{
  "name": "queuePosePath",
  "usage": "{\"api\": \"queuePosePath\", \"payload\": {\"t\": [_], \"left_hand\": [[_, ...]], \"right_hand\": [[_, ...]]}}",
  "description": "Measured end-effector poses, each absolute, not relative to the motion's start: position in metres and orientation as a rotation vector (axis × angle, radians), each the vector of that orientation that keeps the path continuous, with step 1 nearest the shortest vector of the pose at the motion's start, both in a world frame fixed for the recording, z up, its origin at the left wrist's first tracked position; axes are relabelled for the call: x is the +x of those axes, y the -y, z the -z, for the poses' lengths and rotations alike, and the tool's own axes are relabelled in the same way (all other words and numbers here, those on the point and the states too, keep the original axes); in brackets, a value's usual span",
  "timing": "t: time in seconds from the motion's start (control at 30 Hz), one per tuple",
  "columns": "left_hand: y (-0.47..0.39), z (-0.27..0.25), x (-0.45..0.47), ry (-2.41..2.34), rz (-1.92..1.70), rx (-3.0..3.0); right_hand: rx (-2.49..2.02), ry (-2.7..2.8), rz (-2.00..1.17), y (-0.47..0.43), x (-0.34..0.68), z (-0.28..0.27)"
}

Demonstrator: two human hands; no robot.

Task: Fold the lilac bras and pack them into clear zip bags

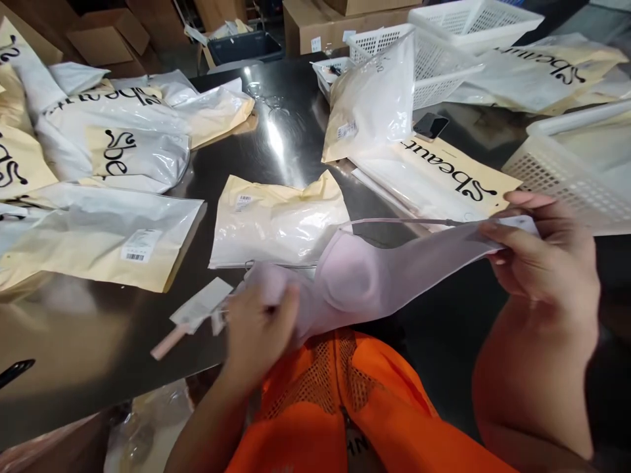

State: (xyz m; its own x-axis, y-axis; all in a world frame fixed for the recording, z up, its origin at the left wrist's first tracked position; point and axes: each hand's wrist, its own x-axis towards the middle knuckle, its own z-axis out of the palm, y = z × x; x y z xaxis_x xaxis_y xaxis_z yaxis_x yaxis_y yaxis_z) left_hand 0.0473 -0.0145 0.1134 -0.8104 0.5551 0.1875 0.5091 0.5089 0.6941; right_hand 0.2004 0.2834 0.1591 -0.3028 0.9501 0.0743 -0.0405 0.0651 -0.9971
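A pale lilac bra (pixel 348 272) is stretched between my two hands, above the front edge of the dark table. My right hand (pixel 547 249) pinches the end of its band at the right, and a thin strap runs along the top. Over the other cup, my left hand (pixel 261 322) is closed on the fabric, slightly blurred. White hang tags (pixel 202 303) with a pinkish strip stick out to the left of that hand. Just behind the bra lies a cream and clear plastic bag (pixel 280 217) with a small barcode label.
Several packed plastic bags (pixel 142 154) pile up at the left. A puffed bag (pixel 372 98) leans on flat printed bags (pixel 444 174) at the back right. White plastic baskets (pixel 473 26) and a phone (pixel 430 126) sit there too. Cardboard boxes (pixel 325 26) stand beyond the table.
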Motion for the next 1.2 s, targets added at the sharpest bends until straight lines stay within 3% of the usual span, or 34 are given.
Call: {"api": "queuePosePath", "payload": {"t": [0.13, 0.2, 0.4, 0.53, 0.7, 0.83, 1.07, 1.2], "left_hand": [[-0.066, -0.111, 0.058, -2.408, -0.615, 1.419], [-0.07, -0.105, 0.058, -2.322, -0.562, 1.431], [0.013, -0.094, 0.034, -2.484, -1.199, 0.891], [0.072, -0.084, 0.024, -2.586, -1.386, 0.368], [0.112, -0.07, 0.03, -2.734, -1.36, 0.132], [0.112, -0.066, 0.035, -2.878, -1.196, 0.455], [0.079, -0.056, 0.07, -2.897, -0.83, 1.613], [0.065, -0.034, 0.093, -2.8, -0.701, 1.809]], "right_hand": [[-0.882, 1.553, -1.388, -0.257, 0.191, -0.171], [-0.871, 1.593, -1.416, -0.246, 0.189, -0.173], [-0.583, 1.779, -1.742, -0.199, 0.156, -0.17], [-0.189, 2.114, -1.987, -0.173, 0.131, -0.163], [-0.393, 2.18, -1.686, -0.188, 0.157, -0.135], [-0.543, 2.317, -1.408, -0.215, 0.175, -0.12], [0.278, 2.936, -0.869, -0.222, 0.093, -0.116], [0.377, 3.229, -0.333, -0.191, 0.057, -0.111]]}}
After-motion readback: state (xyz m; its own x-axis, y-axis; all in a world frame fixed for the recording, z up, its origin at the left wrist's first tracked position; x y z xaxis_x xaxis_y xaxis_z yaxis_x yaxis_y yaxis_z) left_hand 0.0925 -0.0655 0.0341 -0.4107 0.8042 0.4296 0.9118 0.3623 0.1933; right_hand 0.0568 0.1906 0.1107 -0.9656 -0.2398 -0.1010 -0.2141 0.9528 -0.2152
